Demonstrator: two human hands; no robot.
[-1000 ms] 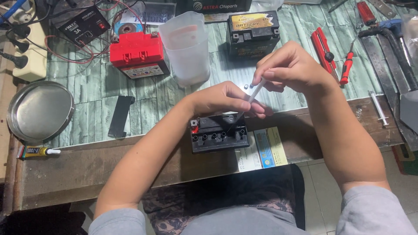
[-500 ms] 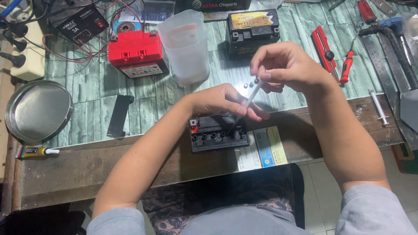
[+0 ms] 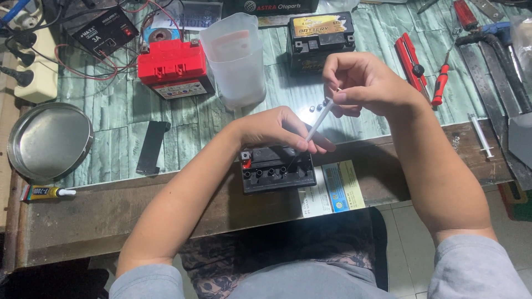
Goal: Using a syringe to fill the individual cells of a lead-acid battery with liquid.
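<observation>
A small black battery with several open filler holes along its top sits at the table's near edge. My left hand rests on its back edge, fingers curled around the lower end of a white syringe. My right hand pinches the syringe's upper end above the battery. The syringe slants down toward the filler holes; its tip is hidden behind my left fingers.
A translucent plastic jug stands behind the battery, with a red battery to its left and a black battery to its right. A round metal tray, a glue tube, a black strip, red tools and another syringe lie around.
My right hand has risen slightly with the syringe's upper end, tilting the syringe steeper. My left hand stays on the black battery.
</observation>
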